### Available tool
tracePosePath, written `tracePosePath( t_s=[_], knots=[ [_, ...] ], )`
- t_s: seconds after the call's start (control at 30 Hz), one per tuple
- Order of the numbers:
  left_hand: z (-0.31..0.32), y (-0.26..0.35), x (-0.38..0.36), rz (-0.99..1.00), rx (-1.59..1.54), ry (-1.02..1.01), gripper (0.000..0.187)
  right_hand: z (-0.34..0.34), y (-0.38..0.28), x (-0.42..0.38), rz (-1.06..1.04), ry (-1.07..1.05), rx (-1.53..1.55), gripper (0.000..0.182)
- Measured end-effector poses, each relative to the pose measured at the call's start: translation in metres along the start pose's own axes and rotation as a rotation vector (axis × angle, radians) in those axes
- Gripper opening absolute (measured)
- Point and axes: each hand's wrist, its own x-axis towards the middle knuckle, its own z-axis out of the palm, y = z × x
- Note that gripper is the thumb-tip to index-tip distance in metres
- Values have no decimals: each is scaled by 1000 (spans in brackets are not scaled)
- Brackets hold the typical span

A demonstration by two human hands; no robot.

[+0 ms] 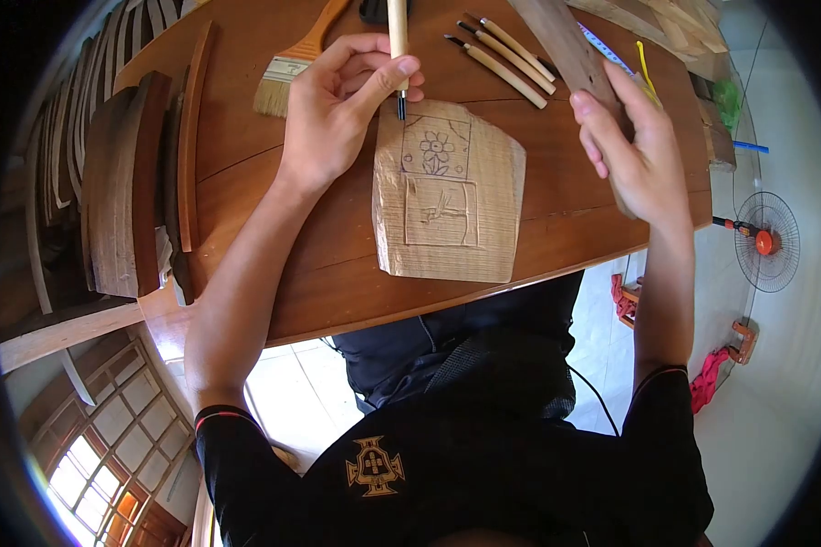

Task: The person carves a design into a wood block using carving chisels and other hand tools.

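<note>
My left hand (347, 96) pinches a wood carving chisel (399, 36) with a pale handle, held upright. Its dark metal tip comes down at the upper left of a pale wooden board (497, 201). A flower inside a drawn frame marks the board's upper half, and a carved rectangle with cut lines fills the lower half. Off to the right, my right hand (631, 137) is wrapped round a thick brown wooden stick (570, 55), raised over the table and slanting toward the upper left.
Several carving chisels (497, 68) lie beyond the board. A wide paintbrush (292, 68) rests behind my left hand. Dark wood planks (123, 182) stand along the table's left side. A tape measure (607, 47) shows past the stick. The table's edge (383, 326) curves close to my body.
</note>
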Motion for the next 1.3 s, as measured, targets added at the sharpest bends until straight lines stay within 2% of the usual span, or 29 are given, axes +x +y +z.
tracePosePath(
  t_s=[0.1,0.2,0.23,0.33,0.43,0.5,0.57,0.63,0.73,0.83,0.93,1.03,1.13,1.23,1.3],
  knots=[
    [1,-7,2,12,-44,3,24,1,4,18,-168,46,-49,49],
    [2,-5,3,-14,-43,6,25,-4,3,32,-75,-15,-53,56],
    [3,-5,2,-26,-42,11,25,-4,-36,40,22,-60,-163,30],
    [3,-4,3,-41,-50,17,25,1,-8,58,-186,-81,-4,27],
    [2,-3,4,-37,-64,6,26,-2,-3,71,-207,-99,-85,29],
    [3,-1,4,-50,-58,11,26,-8,9,88,-559,-46,-256,34],
    [5,-1,4,-51,-53,17,26,-8,18,92,-611,12,-239,39],
    [6,-1,4,-52,-55,20,26,1,18,80,-357,68,-37,44],
    [7,-2,3,-54,-54,24,26,-4,17,80,-221,18,43,44],
    [7,-1,4,-67,-33,26,26,-1,16,79,-200,9,15,43],
    [8,-1,4,-63,-13,23,26,-2,21,81,-271,-63,-5,42],
    [8,-1,4,-53,-9,20,26,-5,20,81,-261,-38,-16,41],
    [7,-1,4,-64,-35,29,26,0,17,80,-197,19,121,40],
    [7,1,4,-65,-16,32,26,-5,10,80,-278,-25,-118,39],
    [7,0,5,-55,-11,31,26,-8,15,81,-215,0,-34,33]
  ],
)
